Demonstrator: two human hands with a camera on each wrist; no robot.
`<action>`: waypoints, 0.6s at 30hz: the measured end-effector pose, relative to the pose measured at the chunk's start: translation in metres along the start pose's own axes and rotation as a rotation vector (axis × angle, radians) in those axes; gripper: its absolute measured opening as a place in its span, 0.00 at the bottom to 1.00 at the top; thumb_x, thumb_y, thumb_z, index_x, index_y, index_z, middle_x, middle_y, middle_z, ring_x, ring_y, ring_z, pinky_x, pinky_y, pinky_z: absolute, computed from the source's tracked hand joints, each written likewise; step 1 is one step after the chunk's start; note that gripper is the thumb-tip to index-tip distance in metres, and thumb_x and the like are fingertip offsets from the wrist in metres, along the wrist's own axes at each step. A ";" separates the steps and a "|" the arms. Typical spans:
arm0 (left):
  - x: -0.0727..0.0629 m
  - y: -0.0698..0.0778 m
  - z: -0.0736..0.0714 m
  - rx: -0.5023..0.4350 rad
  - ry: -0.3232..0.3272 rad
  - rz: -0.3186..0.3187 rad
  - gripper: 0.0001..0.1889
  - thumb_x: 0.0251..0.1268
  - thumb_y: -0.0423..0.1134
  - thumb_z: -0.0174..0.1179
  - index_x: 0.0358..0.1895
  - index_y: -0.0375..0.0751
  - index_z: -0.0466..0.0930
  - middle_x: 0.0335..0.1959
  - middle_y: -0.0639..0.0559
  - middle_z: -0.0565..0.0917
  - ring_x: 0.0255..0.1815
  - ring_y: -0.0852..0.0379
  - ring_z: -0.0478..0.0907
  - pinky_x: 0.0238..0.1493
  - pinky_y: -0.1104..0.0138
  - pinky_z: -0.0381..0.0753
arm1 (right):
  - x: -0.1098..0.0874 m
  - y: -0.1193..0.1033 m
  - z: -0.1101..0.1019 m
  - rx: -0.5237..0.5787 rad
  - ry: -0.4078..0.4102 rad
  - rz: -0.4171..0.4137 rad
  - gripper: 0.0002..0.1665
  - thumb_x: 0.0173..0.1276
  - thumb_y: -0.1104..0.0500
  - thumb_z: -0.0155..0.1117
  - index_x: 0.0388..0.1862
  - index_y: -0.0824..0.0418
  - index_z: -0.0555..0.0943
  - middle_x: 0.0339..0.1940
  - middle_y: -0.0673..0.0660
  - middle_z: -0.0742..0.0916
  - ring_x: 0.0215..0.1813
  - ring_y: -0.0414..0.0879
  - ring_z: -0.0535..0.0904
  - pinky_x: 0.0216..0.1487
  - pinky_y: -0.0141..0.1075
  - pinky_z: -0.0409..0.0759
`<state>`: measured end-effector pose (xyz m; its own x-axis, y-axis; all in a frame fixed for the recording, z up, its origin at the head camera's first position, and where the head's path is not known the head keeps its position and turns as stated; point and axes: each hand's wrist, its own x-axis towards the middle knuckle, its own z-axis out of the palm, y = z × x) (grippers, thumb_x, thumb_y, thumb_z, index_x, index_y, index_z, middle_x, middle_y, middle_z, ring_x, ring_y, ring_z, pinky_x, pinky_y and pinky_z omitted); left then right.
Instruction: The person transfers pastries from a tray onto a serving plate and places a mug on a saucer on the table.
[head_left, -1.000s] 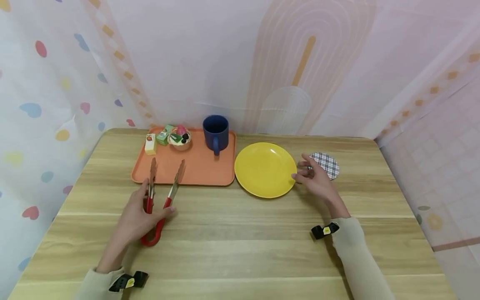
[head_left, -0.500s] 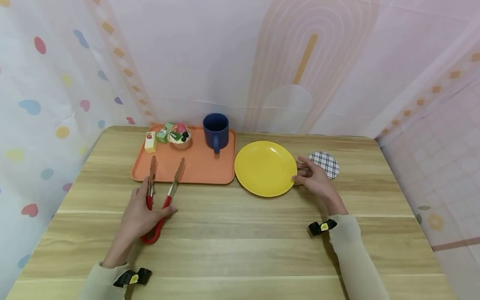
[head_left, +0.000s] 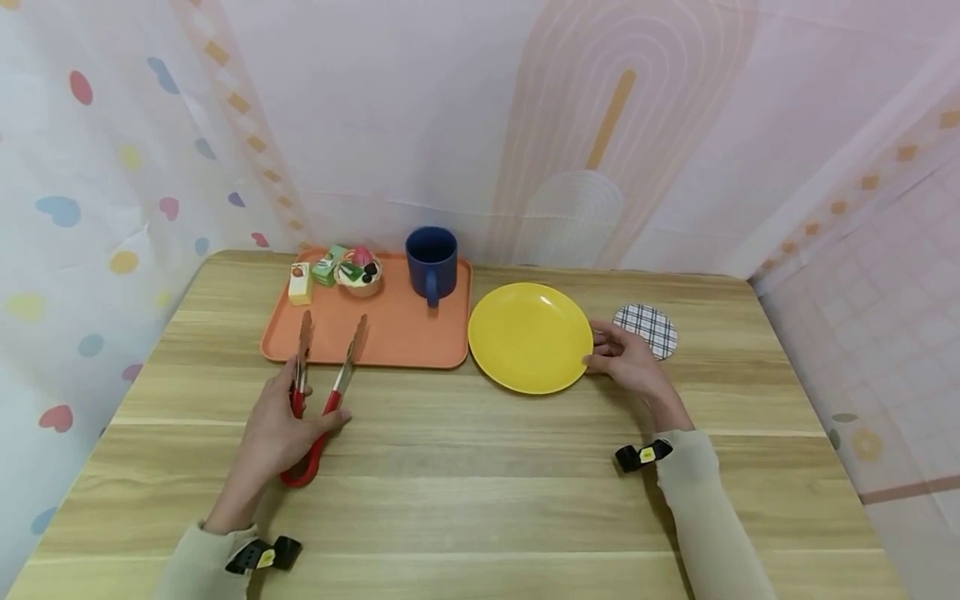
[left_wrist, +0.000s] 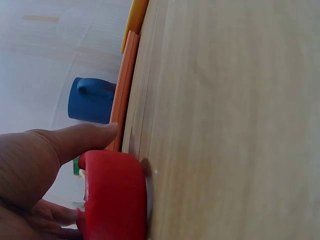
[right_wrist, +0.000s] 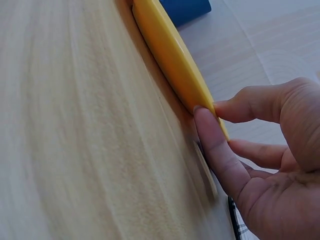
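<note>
My left hand (head_left: 279, 429) holds a pair of red-handled tongs (head_left: 315, 454), thumb on one arm and fingers on the other. The tongs' arms stand spread, their tips over the front edge of an orange tray (head_left: 405, 346). In the left wrist view the red handle (left_wrist: 115, 195) lies between thumb and fingers. On the right, my right hand (head_left: 633, 362) pinches the rim of a yellow plate (head_left: 531, 337) by its right side. The right wrist view shows fingertips on both sides of the plate's rim (right_wrist: 175, 60); that rim is slightly above the wood.
On the tray are a blue mug (head_left: 432, 265), a fruit tart (head_left: 360, 273), a yellow block-shaped piece (head_left: 300, 285) and a green one (head_left: 327, 267). A round plaid coaster (head_left: 651, 327) lies behind my right hand. Patterned cloth (head_left: 360, 125) hangs behind the wooden table (head_left: 465, 500).
My right hand's fingers have come down and closed in on the plate's rim, uncovering more of the coaster. My left hand and the tongs have barely moved.
</note>
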<state>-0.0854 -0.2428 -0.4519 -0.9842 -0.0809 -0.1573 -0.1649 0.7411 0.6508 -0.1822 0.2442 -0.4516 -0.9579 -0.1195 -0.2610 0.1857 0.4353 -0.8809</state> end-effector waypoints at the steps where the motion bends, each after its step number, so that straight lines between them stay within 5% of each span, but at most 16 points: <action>1: 0.000 0.000 0.000 -0.006 0.006 0.001 0.61 0.59 0.55 0.74 0.83 0.32 0.40 0.57 0.32 0.69 0.51 0.38 0.67 0.38 0.58 0.70 | -0.001 0.000 0.000 0.001 -0.001 0.001 0.41 0.69 0.66 0.69 0.79 0.59 0.66 0.64 0.66 0.79 0.57 0.52 0.80 0.47 0.31 0.85; 9: -0.003 0.002 -0.002 -0.025 0.093 0.034 0.34 0.62 0.47 0.74 0.62 0.32 0.68 0.40 0.39 0.70 0.35 0.48 0.67 0.30 0.62 0.64 | -0.001 0.002 0.000 0.005 0.005 0.008 0.41 0.68 0.65 0.69 0.78 0.58 0.67 0.64 0.66 0.80 0.56 0.52 0.79 0.47 0.31 0.85; 15: -0.005 -0.003 -0.005 -0.027 0.122 0.045 0.42 0.65 0.47 0.71 0.75 0.32 0.61 0.44 0.39 0.74 0.35 0.50 0.69 0.33 0.64 0.67 | -0.001 0.002 0.001 0.004 0.015 0.000 0.40 0.68 0.65 0.69 0.78 0.58 0.68 0.63 0.65 0.81 0.55 0.50 0.79 0.46 0.30 0.84; 18: -0.006 -0.004 -0.006 -0.035 0.137 0.051 0.40 0.66 0.47 0.70 0.74 0.33 0.63 0.41 0.40 0.75 0.34 0.51 0.69 0.32 0.64 0.66 | -0.001 0.001 0.002 0.002 0.019 0.000 0.40 0.67 0.66 0.69 0.78 0.58 0.68 0.62 0.65 0.81 0.55 0.50 0.79 0.46 0.29 0.84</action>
<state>-0.0794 -0.2490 -0.4491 -0.9905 -0.1355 -0.0219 -0.1140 0.7232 0.6811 -0.1810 0.2431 -0.4535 -0.9618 -0.1028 -0.2539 0.1864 0.4332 -0.8818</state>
